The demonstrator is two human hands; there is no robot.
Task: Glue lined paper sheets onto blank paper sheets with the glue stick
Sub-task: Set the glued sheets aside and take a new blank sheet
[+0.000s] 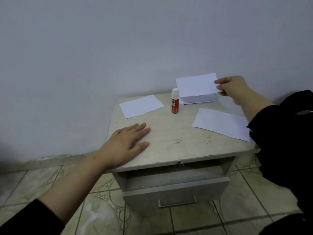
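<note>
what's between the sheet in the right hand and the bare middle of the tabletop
Nothing visible. The right hand pinches the sheet above the paper stack; the glue stick stands left of that stack, and the table middle lies bare.

Left sleeve [30, 216]: black, pushed up, forearm bare to the wrist
Right sleeve [271, 119]: black, loose, cuff bunched below the wrist
Hands: bare, no rings or watch seen
Other clothing: black fabric at right edge

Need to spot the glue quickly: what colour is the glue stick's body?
Red with white lettering, under a white top, on the glue stick; the head view shows it.
</note>
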